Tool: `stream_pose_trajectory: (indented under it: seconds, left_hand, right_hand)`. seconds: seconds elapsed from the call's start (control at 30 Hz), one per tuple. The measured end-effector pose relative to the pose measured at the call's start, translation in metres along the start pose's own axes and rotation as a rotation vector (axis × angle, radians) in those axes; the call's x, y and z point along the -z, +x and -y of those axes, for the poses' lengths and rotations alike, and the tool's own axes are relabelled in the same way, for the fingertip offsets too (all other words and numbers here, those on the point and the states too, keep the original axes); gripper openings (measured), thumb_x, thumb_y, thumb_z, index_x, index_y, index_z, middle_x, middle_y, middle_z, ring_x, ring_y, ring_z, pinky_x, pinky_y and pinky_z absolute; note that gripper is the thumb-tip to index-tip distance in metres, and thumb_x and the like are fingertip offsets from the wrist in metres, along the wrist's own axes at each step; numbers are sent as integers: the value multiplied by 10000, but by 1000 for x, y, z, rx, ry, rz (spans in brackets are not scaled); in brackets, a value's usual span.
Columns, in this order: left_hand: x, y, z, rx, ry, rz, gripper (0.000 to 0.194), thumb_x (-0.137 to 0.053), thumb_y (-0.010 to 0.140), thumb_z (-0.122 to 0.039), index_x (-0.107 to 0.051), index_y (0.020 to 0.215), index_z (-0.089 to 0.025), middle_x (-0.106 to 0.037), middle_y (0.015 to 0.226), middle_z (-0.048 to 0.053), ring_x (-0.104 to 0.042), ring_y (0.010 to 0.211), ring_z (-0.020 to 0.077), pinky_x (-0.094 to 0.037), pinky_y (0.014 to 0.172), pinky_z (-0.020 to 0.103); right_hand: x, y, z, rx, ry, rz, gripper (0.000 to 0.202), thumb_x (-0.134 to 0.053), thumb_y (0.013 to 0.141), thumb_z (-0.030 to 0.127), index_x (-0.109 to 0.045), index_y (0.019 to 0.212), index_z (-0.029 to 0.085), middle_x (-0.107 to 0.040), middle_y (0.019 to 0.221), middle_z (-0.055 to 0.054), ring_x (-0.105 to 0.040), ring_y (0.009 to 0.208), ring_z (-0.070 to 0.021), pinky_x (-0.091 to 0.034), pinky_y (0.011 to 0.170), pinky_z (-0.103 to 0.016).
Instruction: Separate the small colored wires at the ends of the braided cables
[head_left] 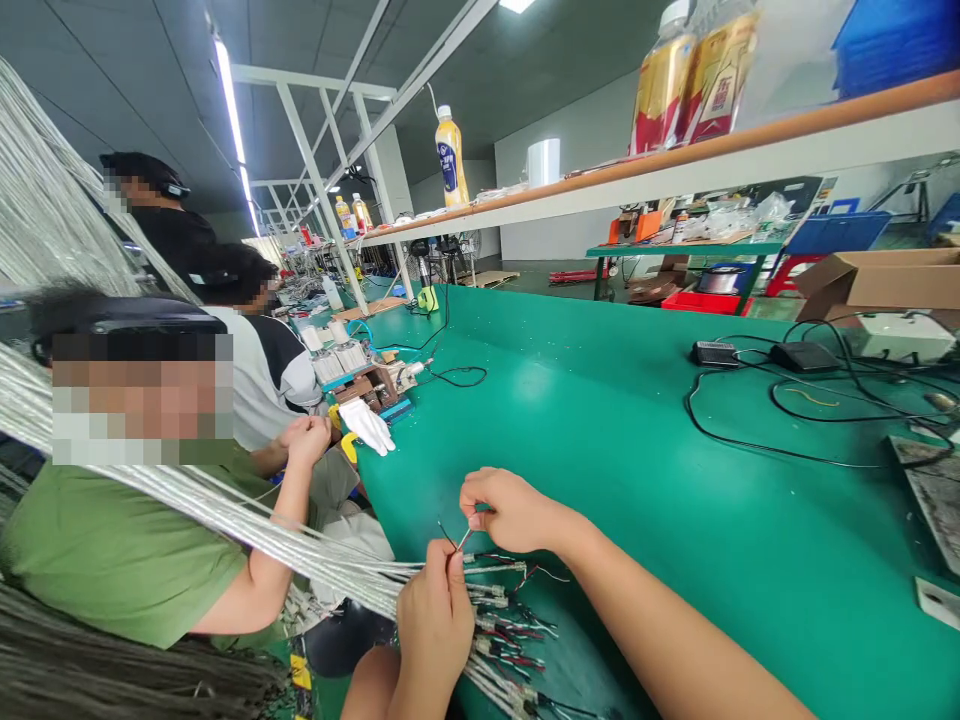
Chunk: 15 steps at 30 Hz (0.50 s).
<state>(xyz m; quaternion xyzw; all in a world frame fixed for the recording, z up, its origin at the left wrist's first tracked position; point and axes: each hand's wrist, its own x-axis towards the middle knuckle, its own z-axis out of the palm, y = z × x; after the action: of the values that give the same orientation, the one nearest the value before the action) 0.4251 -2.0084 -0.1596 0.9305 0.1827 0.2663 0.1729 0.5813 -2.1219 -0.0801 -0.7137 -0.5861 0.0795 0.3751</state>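
Observation:
My left hand (436, 600) is closed around one cable at the table's near edge, thumb uppermost. Thin wires stick out of its grip, one dark and one pale. My right hand (506, 510) pinches the pale wire (465, 538) just above, between thumb and fingertips. Beside and under my left hand lies a bundle of silvery cables (352, 560), running in from the left. Their stripped ends (514, 630) fan out on the green table, showing red, black and white wires.
The green table (600, 420) stretches ahead. Black cords with adapters (806, 356) lie at the right. A white glove (366, 427) lies by a small bench machine (367, 375) at the left. A co-worker in green (127, 550) sits close on my left. Bottles (450, 160) stand on the shelf above.

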Motion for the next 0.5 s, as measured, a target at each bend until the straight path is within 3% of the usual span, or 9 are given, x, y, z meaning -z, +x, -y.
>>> stream_pose_trajectory:
  seconds: [0.2, 0.37, 0.43, 0.5]
  left_hand:
    - [0, 1, -2, 56, 0, 56, 263, -256, 1024, -393, -476, 980, -256, -614, 627, -34, -624, 588, 217, -256, 538, 289]
    - [2, 0, -7, 117, 6, 70, 277, -256, 1025, -393, -487, 974, -250, -622, 625, -25, -631, 602, 220, -251, 545, 286]
    - [2, 0, -7, 121, -10, 57, 275, -262, 1026, -389, -492, 967, -250, -631, 639, -22, -636, 610, 214, -256, 545, 279]
    - [1, 1, -7, 127, -47, 27, 265, -277, 1022, -389, -491, 951, -248, -631, 639, -24, -635, 602, 205, -256, 534, 270]
  right_hand:
    - [2, 3, -6, -15, 174, 4, 158, -516, 721, 5, -521, 714, 163, -565, 795, 11, -490, 786, -127, -341, 681, -225]
    - [29, 1, -4, -182, 300, -230, 49, -505, 818, 147, -509, 775, 170, -488, 752, 23, -405, 672, -110, -319, 605, -228]
    - [41, -3, 4, -315, 229, -184, 61, -543, 828, 208, -557, 785, 168, -516, 728, 17, -415, 647, -112, -314, 580, -234]
    - [43, -8, 18, -467, 103, 0, 156, -579, 836, 285, -607, 743, 164, -558, 687, -3, -441, 604, -119, -308, 549, -247]
